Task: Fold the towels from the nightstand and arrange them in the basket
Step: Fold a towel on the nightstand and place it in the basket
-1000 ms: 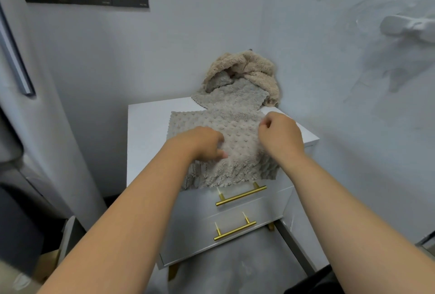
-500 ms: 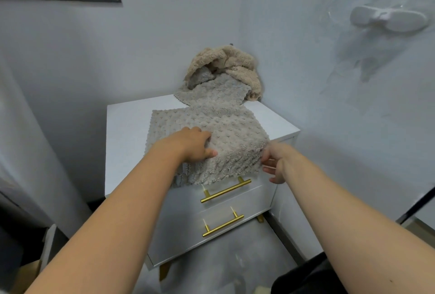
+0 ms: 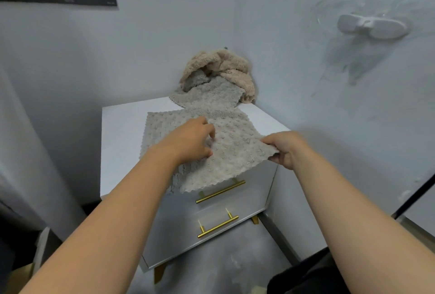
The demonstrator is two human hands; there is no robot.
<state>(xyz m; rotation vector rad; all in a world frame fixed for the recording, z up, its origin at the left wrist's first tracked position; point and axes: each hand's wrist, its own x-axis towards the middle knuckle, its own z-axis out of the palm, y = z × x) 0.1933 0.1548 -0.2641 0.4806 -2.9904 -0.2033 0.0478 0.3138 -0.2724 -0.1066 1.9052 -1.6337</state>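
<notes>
Centrally, a grey dimpled towel [image 3: 235, 152] lay spread on the white nightstand [image 3: 120, 133], its near edge hanging over the upper drawer handle [image 3: 221, 191]. The left hand [image 3: 190, 138] rested on the towel's middle with fingers curled; it appeared to pinch the fabric, though the fingertips were partly hidden. The right hand [image 3: 286, 150] gripped the towel's right corner between thumb and curled fingers, holding it raised just off the nightstand's front right edge. At the back corner, against the wall, a beige towel [image 3: 226, 67] was heaped over a second grey towel [image 3: 209, 95]. A lower drawer handle [image 3: 219, 225] showed below.
</notes>
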